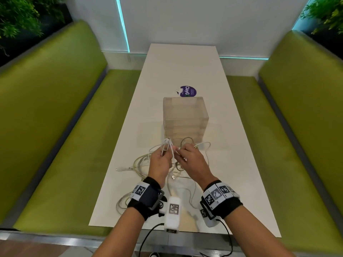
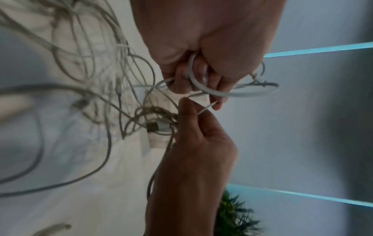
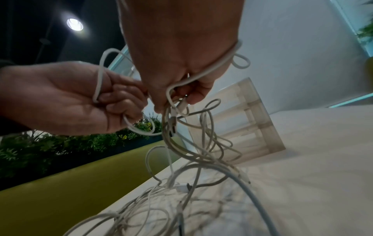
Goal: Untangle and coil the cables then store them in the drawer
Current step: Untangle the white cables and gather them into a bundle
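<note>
Nearest the head camera are the two banded wrists; beyond them both hands are raised over the white bench (image 1: 232, 164), working close together. The left hand (image 1: 160, 161) has its fingers curled round loops of a white cable (image 2: 212, 91), one loop standing up above the knuckles. The right hand (image 1: 192, 160) pinches a thin strand between thumb and fingertip just beside the left hand, with further strands hanging from its palm; which cable that strand belongs to cannot be told.

The remaining cables (image 1: 141, 164) lie as an unsorted tangle on the bench directly under and to the left of the hands, trailing back towards the near edge. Strands hang steeply from the hands down into this heap, so their run is near vertical.

The translucent drawer unit (image 1: 185, 117) stands straight ahead, just past the hands on the bench centreline, its drawers apparently closed. Neither hand is clearly nearer to it.

Judgement: untangling is at an early stage; no finished coil is visible. Separating the pinched strand looks to call for drawing the hands apart sideways.
</note>
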`<state>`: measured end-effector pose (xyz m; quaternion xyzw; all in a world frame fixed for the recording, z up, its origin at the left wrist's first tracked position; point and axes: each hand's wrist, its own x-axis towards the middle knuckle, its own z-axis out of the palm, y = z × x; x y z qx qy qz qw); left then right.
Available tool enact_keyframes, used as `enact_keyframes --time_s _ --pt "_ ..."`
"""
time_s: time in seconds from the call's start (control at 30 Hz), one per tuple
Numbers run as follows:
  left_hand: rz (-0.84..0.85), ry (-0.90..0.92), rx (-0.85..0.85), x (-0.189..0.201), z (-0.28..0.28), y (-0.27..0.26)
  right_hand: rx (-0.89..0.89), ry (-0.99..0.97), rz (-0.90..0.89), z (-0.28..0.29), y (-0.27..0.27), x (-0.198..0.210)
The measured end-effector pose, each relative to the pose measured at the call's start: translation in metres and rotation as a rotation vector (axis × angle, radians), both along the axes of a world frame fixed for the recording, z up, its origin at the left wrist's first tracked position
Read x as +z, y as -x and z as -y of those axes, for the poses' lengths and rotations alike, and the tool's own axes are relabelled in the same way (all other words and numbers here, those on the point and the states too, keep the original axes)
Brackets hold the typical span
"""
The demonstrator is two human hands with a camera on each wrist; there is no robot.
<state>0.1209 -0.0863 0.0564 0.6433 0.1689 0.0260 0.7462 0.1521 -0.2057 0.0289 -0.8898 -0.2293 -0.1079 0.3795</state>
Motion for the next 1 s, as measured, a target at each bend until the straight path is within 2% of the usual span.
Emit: enact_keyframes --time_s 0.1,0.2,0.33,0.5,0.57,0.7,0.8,0.9,1.0 --pt "0.046 0.018 0.005 0.003 0.002 0.001 -0.055 0.043 -0.089 0.000 -0.006 0.002" --pt "0.020 0.047 0.086 0.004 -0.008 -0.002 -0.064 0.026 -0.121 0.000 -0.005 0.005" --pt "-0.001 0.095 0.148 0.002 -0.024 -0.007 -0.013 -0.067 -0.181 -0.003 0.003 0.013" --pt "0.013 0.053 0.141 0.005 -0.030 -0.007 -0.011 -0.253 -0.248 -0.007 0.001 0.025" --pt "0.000 0.051 0.161 0.006 -0.036 -0.010 0.023 -0.221 -0.237 -0.006 0.004 0.024" --pt "0.038 0.043 0.166 0.008 -0.050 -0.014 0.044 -0.011 -0.136 0.010 0.002 0.010" --pt "0.069 0.027 0.227 0.011 -0.064 -0.018 -0.004 -0.020 -0.087 0.031 -0.005 -0.001" --pt "0.065 0.051 0.230 0.013 -0.078 -0.022 -0.028 -0.013 -0.148 0.045 -0.008 -0.007" --pt "0.084 0.046 0.093 0.016 -0.080 -0.014 0.028 0.132 -0.283 0.051 -0.001 0.000"
